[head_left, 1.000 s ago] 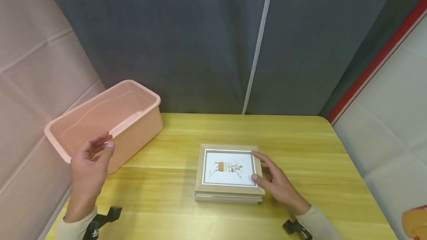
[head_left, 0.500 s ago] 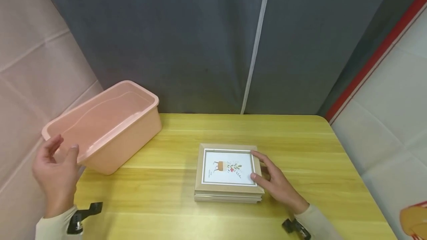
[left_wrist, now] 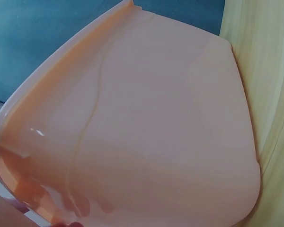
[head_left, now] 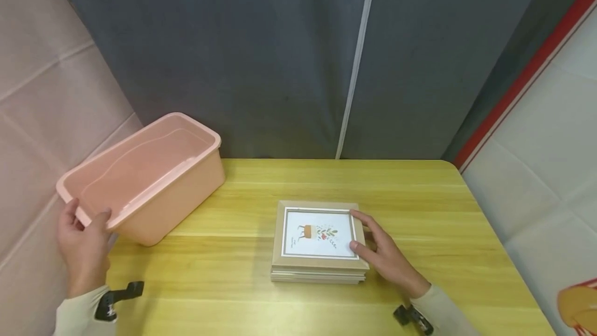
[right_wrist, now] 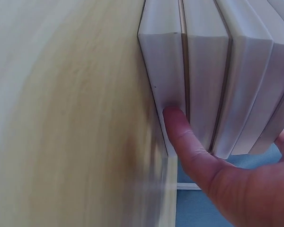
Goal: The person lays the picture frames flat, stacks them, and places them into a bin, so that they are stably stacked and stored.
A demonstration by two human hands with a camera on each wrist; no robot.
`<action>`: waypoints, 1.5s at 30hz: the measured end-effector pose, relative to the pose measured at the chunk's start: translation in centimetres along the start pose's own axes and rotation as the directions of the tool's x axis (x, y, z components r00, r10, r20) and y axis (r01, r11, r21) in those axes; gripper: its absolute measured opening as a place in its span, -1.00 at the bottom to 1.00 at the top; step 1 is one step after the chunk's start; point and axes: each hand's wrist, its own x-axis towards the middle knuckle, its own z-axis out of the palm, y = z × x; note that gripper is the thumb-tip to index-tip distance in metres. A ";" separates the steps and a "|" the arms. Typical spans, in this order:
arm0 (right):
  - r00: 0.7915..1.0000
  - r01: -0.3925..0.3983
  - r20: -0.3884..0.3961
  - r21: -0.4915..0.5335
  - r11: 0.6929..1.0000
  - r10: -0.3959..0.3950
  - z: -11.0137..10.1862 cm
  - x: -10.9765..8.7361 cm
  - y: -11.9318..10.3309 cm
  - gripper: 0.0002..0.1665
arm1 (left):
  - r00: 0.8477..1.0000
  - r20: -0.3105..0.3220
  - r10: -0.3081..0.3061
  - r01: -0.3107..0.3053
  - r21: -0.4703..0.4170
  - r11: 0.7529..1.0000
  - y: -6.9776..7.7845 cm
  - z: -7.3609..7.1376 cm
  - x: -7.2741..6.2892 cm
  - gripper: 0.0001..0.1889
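My left hand (head_left: pixel 85 254) grips the near end rim of a pink plastic bin (head_left: pixel 182 198), with thumb and fingers at the lip. In the left wrist view the bin's smooth outer wall (left_wrist: pixel 170 109) fills most of the picture, and only bits of the hand show at the lower left. At the right, a stack of picture frames (head_left: pixel 322 271) lies flat; its top frame (head_left: pixel 288 262) shows a potted plant drawing. My right hand (head_left: pixel 394 263) rests on the stack's right edge, thumb and forefinger on top. In the right wrist view another finger (right_wrist: pixel 187 137) touches the bottom frame's side.
The yellow wood-grain table (head_left: pixel 252 185) carries both the bin and the stack. A dark grey curtain (head_left: pixel 242 66) stands behind it, with pale panels (head_left: pixel 37 118) on the left and a white, red-edged panel (head_left: pixel 555 118) on the right.
My left hand has moved left from in front of the bin to its near end and now grips the rim there. The right hand has stayed on the frames.
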 end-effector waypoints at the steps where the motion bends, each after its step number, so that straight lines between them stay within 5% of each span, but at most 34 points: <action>1: 1.000 0.002 0.000 0.002 1.000 -0.002 0.0 0.0 0.0 -0.22 | 1.000 0.001 0.004 -0.004 -0.024 1.000 -0.1 0.1 0.0 -0.21; 8: 1.000 0.030 -0.002 0.011 0.999 -0.030 0.2 0.0 0.0 -0.21 | 1.000 -0.002 -0.003 0.003 -0.083 0.997 -0.5 -0.1 -0.4 -0.24; 22: 0.999 0.021 -0.031 -0.008 1.000 -0.021 0.5 -0.1 0.4 -0.21 | 0.991 0.119 0.063 -0.047 -0.139 0.989 -1.8 1.3 -3.1 -0.31; 38: 0.999 0.004 -0.053 -0.066 0.998 -0.008 -0.3 0.4 0.3 -0.23 | 0.946 0.280 0.160 -0.143 -0.081 0.986 -3.2 4.8 -7.0 -0.26; 45: 1.000 0.011 -0.026 -0.026 1.000 -0.012 -0.5 0.6 0.3 -0.22 | 0.919 0.323 0.225 -0.248 0.029 0.968 -3.8 6.2 -8.5 -0.27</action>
